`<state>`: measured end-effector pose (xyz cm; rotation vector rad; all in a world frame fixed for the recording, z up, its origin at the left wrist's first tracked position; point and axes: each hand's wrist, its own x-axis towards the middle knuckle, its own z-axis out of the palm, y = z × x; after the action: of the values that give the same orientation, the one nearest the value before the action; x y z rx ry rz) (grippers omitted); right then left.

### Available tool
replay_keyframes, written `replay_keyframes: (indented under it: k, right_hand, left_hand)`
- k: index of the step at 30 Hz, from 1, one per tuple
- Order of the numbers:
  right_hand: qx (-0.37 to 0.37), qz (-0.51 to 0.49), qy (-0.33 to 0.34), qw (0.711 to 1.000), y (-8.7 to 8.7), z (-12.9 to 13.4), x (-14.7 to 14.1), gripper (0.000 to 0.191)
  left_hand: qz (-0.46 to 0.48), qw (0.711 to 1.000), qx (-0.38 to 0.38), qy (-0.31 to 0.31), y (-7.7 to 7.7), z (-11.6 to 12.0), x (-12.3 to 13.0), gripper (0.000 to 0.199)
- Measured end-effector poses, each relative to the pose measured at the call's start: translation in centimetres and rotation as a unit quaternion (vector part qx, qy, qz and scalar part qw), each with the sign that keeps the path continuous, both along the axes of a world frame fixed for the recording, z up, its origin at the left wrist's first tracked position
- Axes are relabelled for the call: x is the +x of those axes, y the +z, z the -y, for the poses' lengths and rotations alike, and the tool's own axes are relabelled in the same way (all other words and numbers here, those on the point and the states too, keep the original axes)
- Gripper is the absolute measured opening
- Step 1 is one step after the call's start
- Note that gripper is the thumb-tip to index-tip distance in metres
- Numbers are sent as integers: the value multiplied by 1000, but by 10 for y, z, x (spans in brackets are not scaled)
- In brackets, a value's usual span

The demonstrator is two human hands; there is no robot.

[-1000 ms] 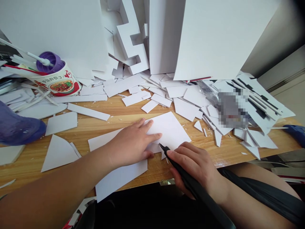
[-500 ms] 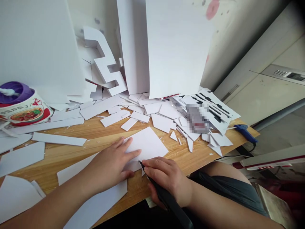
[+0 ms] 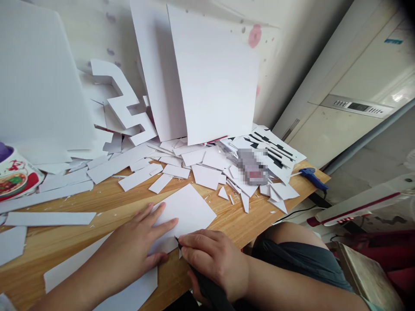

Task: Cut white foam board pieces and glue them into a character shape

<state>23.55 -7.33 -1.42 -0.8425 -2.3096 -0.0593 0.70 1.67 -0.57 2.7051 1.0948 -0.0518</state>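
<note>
Under my left hand [image 3: 142, 235] lies a white foam board piece [image 3: 188, 207]; the fingers are spread flat and press on its left part. My right hand [image 3: 215, 257] is closed around a black utility knife [image 3: 207, 287]. The knife's tip meets the board near its front edge, just right of my left fingers. A larger white board sheet [image 3: 129, 291] sits beneath my left forearm, partly hidden by it.
White board offcuts [image 3: 205, 175] are heaped along the back of the wooden table [image 3: 110, 214]. Tall white sheets [image 3: 217, 82] stand against the wall. At the right end rests a blue glue gun [image 3: 313, 178]; a printed instant-noodle tub [image 3: 16, 177] is at the left.
The camera view has turned right, so everything appears shifted left and slightly lower. Both hands keep nearly the same place on the board, the knife tip still at its front edge.
</note>
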Motion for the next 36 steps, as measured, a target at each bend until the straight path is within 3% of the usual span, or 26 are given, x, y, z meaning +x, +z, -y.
replay_keyframes:
  k: [5,14,36]
  right_hand:
    - [-6,30,6,1000,-7,-1,3,31]
    - [-56,-44,18,997,9,8,9,32]
    - [-62,-12,12,998,15,17,12,41]
  left_hand:
    - [-26,1000,5,-9,3,-2,2,57]
    - [-53,998,-34,1,24,8,18,61]
    - [-25,999,-39,-10,20,9,16,63]
